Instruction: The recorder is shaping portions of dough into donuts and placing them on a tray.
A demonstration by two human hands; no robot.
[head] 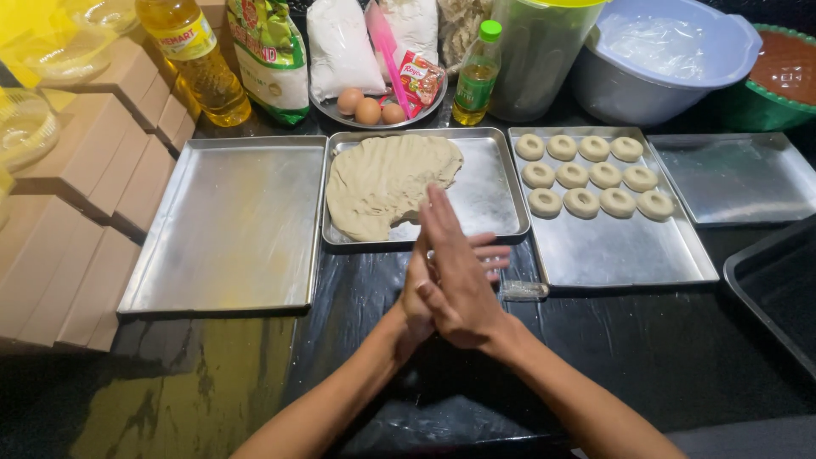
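- The step in hand looks like rolling a bit of dough between the palms: the right hand (459,285) lies flat across the left hand (418,293), fingers straight, palms pressed together just below the middle tray (501,183).
- Whatever sits between the palms is hidden, so I cannot tell if either hand encloses a piece.
- The dough sheet (387,183) lies in the middle tray at 12 o'clock from the hands, its lower right edge bitten away where pieces seem to have been taken.
- The dough rings (592,174) stand in three rows on the right tray (629,255) at 2 o'clock; its near half is bare.
- A small clear cutter-like piece (523,291) lies on the black table (697,348) at 3 o'clock, just beside the hands.
- The left tray (229,229) at 10 o'clock holds nothing.
- Judged from this, the next move calls for a rounded, even piece and a free spot in the ring rows.
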